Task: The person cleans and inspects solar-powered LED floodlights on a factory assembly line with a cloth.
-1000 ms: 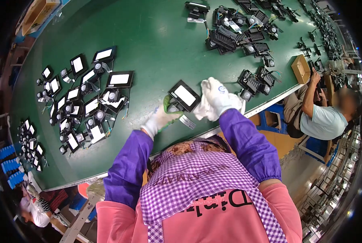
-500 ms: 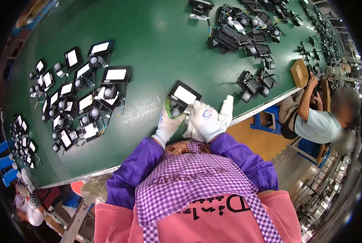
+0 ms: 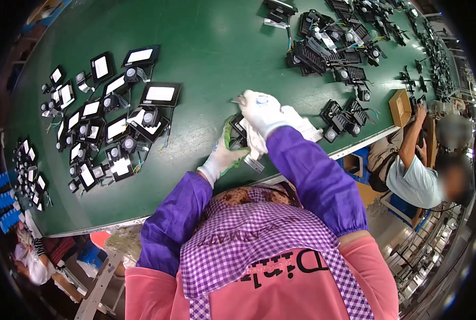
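My left hand (image 3: 220, 158), in a white glove with green on the palm side, grips a small black LED floodlight (image 3: 238, 128) by its left side. Most of the lamp is covered by my right hand (image 3: 263, 112) and by a white cloth (image 3: 300, 121). The right hand is gloved too, closed over the lamp's upper part with the cloth bunched under it. A small greyish tip pokes out at its fingers; I cannot make out what it is. A metal bracket (image 3: 255, 164) sticks out below the cloth.
Several floodlights with white panels (image 3: 160, 93) lie on the green table (image 3: 206, 53) to the left. More black lamps (image 3: 350, 58) with loose wires are heaped at the right. Beyond the table edge, a person in a light shirt (image 3: 411, 178) sits near a cardboard box (image 3: 400, 108).
My right hand has moved up and across the lamp with the cloth, covering its white panel. My left hand stays on the lamp's left side. The whole view has shifted slightly.
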`<state>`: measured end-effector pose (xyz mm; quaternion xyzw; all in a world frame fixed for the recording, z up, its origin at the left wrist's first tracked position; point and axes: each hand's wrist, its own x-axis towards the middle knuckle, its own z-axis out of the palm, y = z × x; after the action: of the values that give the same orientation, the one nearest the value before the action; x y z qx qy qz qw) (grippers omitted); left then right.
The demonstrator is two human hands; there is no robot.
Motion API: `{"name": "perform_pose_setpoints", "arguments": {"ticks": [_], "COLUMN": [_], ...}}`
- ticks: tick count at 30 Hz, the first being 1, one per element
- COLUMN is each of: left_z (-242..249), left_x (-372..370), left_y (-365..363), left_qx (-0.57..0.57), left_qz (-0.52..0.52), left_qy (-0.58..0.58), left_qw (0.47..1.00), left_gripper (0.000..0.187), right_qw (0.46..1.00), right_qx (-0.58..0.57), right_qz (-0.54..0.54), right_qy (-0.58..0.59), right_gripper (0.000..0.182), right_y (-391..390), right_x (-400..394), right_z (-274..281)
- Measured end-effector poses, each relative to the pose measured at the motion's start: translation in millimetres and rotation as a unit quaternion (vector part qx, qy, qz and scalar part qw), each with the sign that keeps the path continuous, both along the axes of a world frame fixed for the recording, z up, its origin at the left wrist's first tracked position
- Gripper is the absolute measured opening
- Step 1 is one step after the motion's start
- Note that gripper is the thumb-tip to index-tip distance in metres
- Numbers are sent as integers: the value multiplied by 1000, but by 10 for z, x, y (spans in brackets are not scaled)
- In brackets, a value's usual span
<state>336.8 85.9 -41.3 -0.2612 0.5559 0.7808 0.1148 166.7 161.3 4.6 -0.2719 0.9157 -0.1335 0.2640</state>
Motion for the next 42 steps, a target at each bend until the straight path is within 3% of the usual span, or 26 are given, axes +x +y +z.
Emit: {"name": "perform_pose_setpoints", "arguments": {"ticks": [3,6,7,10,11,14,15,16,17,19,23,27,28,30,31,32,35,37,40,42], "left_z": [-16,19,-49,-159,-317,102,217,61,-228,-263,65,-161,-140,-19,-30,-42,14,-12,85,167], "left_x": [15,8,28,46,113,9,-16,25,71,113,13,-2,4,14,20,24,-16,27,-28,-33], "left_y": [34,29,36,56,93,42,4,33,92,130,85,116,101,49,49,49,53,93,103,63], "left_qx": [-15,25,7,-50,-31,11,15,-7,-28,-53,-39,-108,-93,-61,-48,-36,19,1,16,59], "left_qz": [32,30,35,-5,30,51,26,26,29,25,38,48,41,17,11,5,8,36,50,49], "left_qy": [26,35,39,38,61,53,-9,16,44,26,62,136,110,54,44,34,29,64,61,53], "left_qw": [999,999,999,998,997,997,1000,1000,998,998,997,984,989,997,998,999,999,997,997,996], "left_gripper": [88,86,84,85,84,86,89,90,92,96,93,92,93,96,99,101,106,106,103,102], "right_qw": [998,999,992,988,971,996,996,991,977,967,997,974,969,987,982,989,968,969,970,970], "right_qx": [-34,-16,-1,71,107,-33,24,81,103,118,-14,157,158,90,40,75,-24,-65,24,63], "right_qz": [44,1,115,121,208,-24,5,29,187,220,-5,156,183,107,178,119,247,238,239,216], "right_qy": [26,32,59,-55,-53,-79,-90,-100,-25,-46,-75,-48,-58,-78,-51,-51,35,3,-38,-93], "right_gripper": [30,29,34,47,51,34,36,38,33,30,33,35,37,33,30,29,24,23,25,24], "right_y": [47,196,244,-130,-105,94,36,-36,-38,-217,80,-171,-216,-147,-137,-147,185,408,872,771], "right_x": [-32,14,118,463,358,-26,-38,-49,65,375,-92,191,346,179,43,-13,199,441,542,498], "right_z": [-93,-125,26,60,212,43,146,303,464,349,-87,320,226,201,383,251,23,80,251,288]}}
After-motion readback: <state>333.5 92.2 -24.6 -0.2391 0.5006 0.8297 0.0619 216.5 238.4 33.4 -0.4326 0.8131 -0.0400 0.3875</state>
